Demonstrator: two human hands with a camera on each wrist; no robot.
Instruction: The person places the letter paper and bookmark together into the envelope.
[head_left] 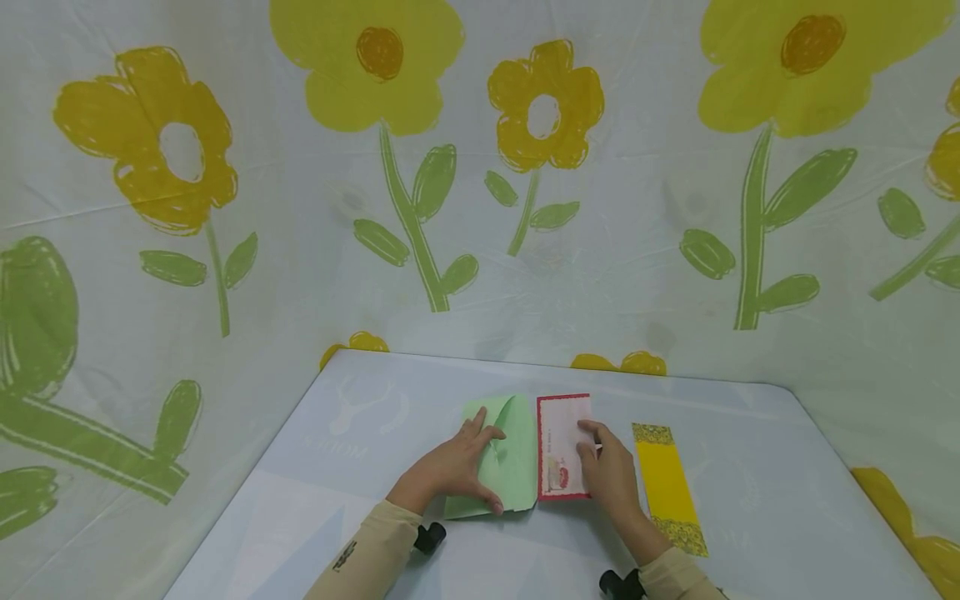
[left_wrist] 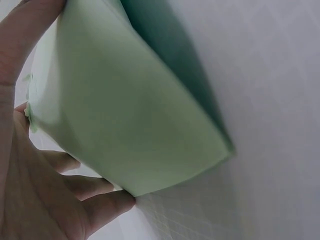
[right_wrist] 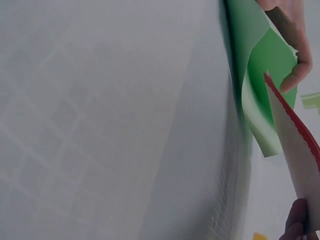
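A pale green paper envelope (head_left: 519, 467) is held up off the white table by my left hand (head_left: 452, 468), which grips its left side. In the left wrist view the thumb lies along one side of the envelope (left_wrist: 125, 115) and the other fingers meet its edge. My right hand (head_left: 613, 477) pinches the right edge of a white card (head_left: 562, 429) with a red scalloped border and a small printed picture. The right wrist view shows the envelope (right_wrist: 272, 60) gaping, with a corner of the card (right_wrist: 295, 150) at its mouth. How far in that corner sits I cannot tell.
A yellow strip (head_left: 663, 483) with glittery gold bands at both ends lies on the white table (head_left: 300, 500), just right of my right hand. Behind the table's far edge hangs a white cloth (head_left: 622, 275) printed with yellow flowers.
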